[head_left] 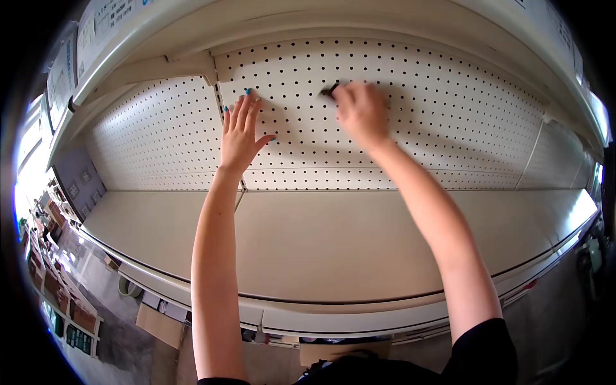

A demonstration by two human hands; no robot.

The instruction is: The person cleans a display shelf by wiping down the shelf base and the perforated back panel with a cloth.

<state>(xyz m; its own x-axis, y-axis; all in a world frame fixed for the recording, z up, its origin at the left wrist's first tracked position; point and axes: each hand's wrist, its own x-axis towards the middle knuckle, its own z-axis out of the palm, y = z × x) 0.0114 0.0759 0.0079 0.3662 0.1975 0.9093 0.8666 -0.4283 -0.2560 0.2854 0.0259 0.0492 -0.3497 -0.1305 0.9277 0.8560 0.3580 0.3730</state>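
My left hand (pixel 239 136) lies flat against the white pegboard back panel (pixel 295 122), fingers spread and pointing up, close to the vertical seam between two panels. Farther right, my right hand (pixel 364 115) is closed around a small black object (pixel 329 91). Only its dark end sticks out to the left of my fingers, near or against the pegboard. Motion smears this hand, and I cannot make out what kind of object it is.
Below the pegboard runs a wide beige shelf (pixel 340 244). An upper shelf (pixel 359 22) overhangs my hands, with a bracket (pixel 186 67) at left. Under the lower shelf are cardboard boxes (pixel 160 326). A store aisle floor (pixel 122 333) shows at far left.
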